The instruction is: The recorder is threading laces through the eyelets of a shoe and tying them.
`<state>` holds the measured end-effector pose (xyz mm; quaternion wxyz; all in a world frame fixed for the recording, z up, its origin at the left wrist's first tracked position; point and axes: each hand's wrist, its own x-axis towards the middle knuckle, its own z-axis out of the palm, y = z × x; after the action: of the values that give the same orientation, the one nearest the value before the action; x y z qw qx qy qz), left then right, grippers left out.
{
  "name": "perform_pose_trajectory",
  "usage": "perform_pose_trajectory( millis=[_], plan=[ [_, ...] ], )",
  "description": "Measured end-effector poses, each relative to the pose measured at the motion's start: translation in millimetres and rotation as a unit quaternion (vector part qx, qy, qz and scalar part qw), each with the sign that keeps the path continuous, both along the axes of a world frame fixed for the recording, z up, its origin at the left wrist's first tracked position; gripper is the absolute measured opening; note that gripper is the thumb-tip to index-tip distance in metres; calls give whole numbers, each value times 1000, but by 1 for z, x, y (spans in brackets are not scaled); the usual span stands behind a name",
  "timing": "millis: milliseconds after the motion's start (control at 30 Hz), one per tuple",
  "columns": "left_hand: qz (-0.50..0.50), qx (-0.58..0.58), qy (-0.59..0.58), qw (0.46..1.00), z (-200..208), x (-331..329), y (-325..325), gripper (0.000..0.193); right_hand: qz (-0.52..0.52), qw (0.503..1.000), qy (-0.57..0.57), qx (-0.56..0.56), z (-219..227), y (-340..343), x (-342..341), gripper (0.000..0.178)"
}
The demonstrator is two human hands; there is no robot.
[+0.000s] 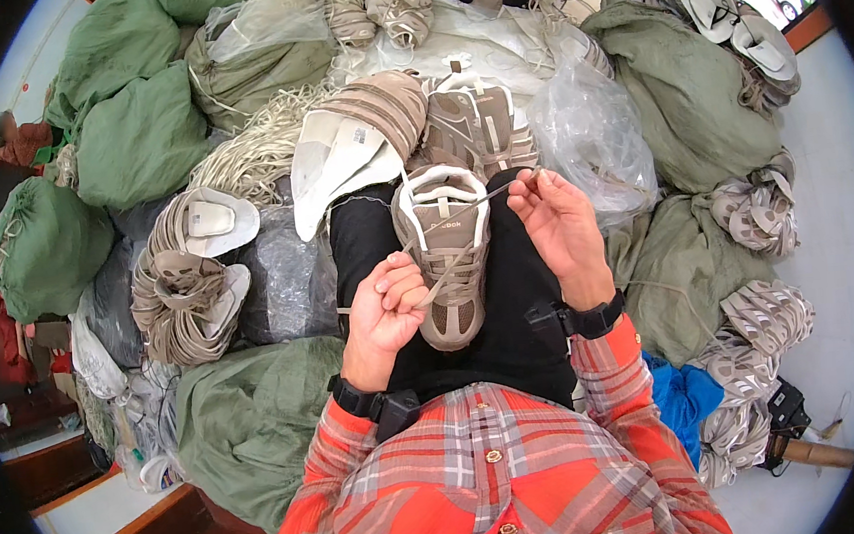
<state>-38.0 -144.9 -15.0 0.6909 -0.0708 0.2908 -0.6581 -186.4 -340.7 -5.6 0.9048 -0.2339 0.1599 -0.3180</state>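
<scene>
A brown sneaker upper [456, 315] with a white collar lies between my black-trousered thighs, toe towards me. Its lower lace rows are threaded. My left hand [388, 305] is closed beside its left edge, gripping a beige shoelace [495, 193]; a loop of lace hangs by the fingers. From there the lace runs tautly up across the tongue to my right hand [563, 231]. That hand, raised at the right of the collar, pinches the lace between thumb and forefinger, its other fingers loosely curled. Just beyond stand more brown sneaker uppers [476, 128].
A nested stack of uppers [360, 122] leans across my left knee. Further left are a bundle of beige laces [262, 144], another stack of uppers [174, 297] and green sacks [140, 129]. A clear plastic bag [592, 138] and bundled uppers [767, 320] lie on the right.
</scene>
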Motion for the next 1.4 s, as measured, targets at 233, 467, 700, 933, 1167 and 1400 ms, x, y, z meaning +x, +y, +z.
perform_pose_trajectory(
  millis=[233,467,700,933,1167,1400],
  plan=[
    [80,177,-584,788,-3,6,18,27,-59,990,112,-59,-3,-6,11,17],
    [-25,120,-988,-94,-2,-16,26,15,-57,905,316,-278,4,3,-27,22],
    [-105,191,-976,19,-1,28,25,13,62,843,387,-367,11,41,-36,15],
    [-162,155,-955,195,12,55,44,14,235,767,331,-497,-4,69,-3,19],
    [14,160,-976,-148,11,59,77,28,384,721,358,-451,19,82,38,23],
    [23,213,-965,151,7,49,92,16,508,759,305,-270,22,95,72,21]
  ],
)
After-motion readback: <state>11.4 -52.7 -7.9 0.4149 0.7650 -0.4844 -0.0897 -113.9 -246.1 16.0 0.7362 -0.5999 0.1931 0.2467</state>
